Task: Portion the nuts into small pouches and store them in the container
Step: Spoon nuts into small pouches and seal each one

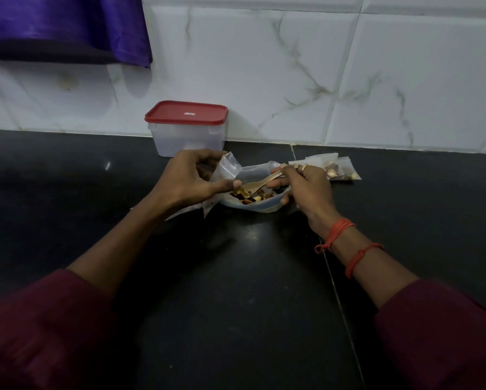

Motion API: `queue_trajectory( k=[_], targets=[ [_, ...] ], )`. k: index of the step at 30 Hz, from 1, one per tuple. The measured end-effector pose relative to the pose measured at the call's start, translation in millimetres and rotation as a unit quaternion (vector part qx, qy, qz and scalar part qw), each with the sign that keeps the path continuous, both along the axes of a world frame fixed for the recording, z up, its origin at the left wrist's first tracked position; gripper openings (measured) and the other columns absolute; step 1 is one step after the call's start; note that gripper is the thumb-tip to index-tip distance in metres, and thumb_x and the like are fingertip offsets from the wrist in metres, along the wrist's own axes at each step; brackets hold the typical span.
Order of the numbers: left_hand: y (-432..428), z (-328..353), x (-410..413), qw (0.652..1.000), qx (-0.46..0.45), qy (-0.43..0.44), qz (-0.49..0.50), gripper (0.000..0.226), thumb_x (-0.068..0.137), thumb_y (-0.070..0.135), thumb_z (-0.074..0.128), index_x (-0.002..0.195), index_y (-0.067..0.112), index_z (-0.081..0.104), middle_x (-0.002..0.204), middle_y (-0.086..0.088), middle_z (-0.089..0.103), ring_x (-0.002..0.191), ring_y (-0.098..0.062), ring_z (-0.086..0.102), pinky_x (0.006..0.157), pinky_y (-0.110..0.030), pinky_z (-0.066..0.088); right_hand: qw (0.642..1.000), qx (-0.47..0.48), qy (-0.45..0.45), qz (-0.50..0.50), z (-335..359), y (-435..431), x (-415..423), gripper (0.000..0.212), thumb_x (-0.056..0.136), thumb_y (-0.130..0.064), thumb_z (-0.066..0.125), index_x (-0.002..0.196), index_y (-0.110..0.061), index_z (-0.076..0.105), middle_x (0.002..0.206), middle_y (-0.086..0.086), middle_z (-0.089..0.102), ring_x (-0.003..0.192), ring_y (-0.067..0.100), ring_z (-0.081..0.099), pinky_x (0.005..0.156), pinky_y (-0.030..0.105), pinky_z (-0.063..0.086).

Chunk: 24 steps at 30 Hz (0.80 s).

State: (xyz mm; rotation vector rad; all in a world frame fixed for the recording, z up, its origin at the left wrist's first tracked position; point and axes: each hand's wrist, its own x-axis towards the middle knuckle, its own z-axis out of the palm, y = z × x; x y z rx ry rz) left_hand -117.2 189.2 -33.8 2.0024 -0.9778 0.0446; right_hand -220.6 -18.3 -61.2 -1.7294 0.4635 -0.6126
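Black stone tabletop [236,277] carries a shallow bowl [253,208] of mixed nuts [248,197], where a person's right hand [303,190] grips a wooden spoon [260,184], its tip dipped among them. The left hand [191,178] pinches a small clear pouch [228,166] at the bowl's left rim. Filled pouches [338,170] lie just behind the right hand. A clear container [189,136], red lid on, stands against the tiled wall.
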Motion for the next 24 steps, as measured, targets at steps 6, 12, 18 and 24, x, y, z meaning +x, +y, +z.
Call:
queue_trajectory(
  k=[6,12,18,24],
  targets=[
    [0.5,0.4,1.1,1.000,0.002,0.006,-0.007,0.080,0.066,0.053,0.076,0.135,0.018,0.057,0.120,0.001,0.067,0.103,-0.012,0.065,0.084,-0.026,0.056,0.996,0.083,0.024,-0.007,-1.0,0.6,2.4,0.022,0.097,-0.027,0.056,0.092,-0.015,0.074,0.079,0.001,0.078,0.040,0.006,0.053,0.034,0.015,0.031],
    [3.0,-0.2,3.5,1.000,-0.005,0.002,-0.008,0.079,0.065,0.055,0.076,0.133,0.019,0.059,0.115,0.005,0.068,0.099,-0.008,0.066,0.079,-0.020,0.055,0.977,0.212,0.002,-0.007,0.5,-2.6,1.9,0.023,0.097,-0.019,0.053,0.088,-0.010,0.072,0.076,0.006,0.077,0.038,0.005,0.046,0.032,0.015,0.026],
    [2.4,-0.8,4.7,1.000,-0.004,0.002,-0.002,0.079,0.064,0.057,0.075,0.132,0.021,0.059,0.106,0.014,0.065,0.093,-0.003,0.066,0.071,-0.015,0.055,0.967,0.253,-0.013,-0.020,5.3,-5.6,0.1,0.023,0.097,-0.017,0.053,0.083,-0.012,0.071,0.073,0.006,0.076,0.036,0.004,0.045,0.031,0.014,0.024],
    [0.9,-6.2,7.9,0.998,0.027,-0.053,0.007,0.075,0.070,0.049,0.081,0.135,0.022,0.057,0.120,0.006,0.064,0.091,0.001,0.060,0.069,-0.011,0.048,0.961,0.265,-0.070,-0.024,17.8,-6.0,-5.1,0.022,0.098,-0.016,0.050,0.088,-0.011,0.069,0.073,0.005,0.074,0.036,0.005,0.045,0.031,0.015,0.023]
  ],
)
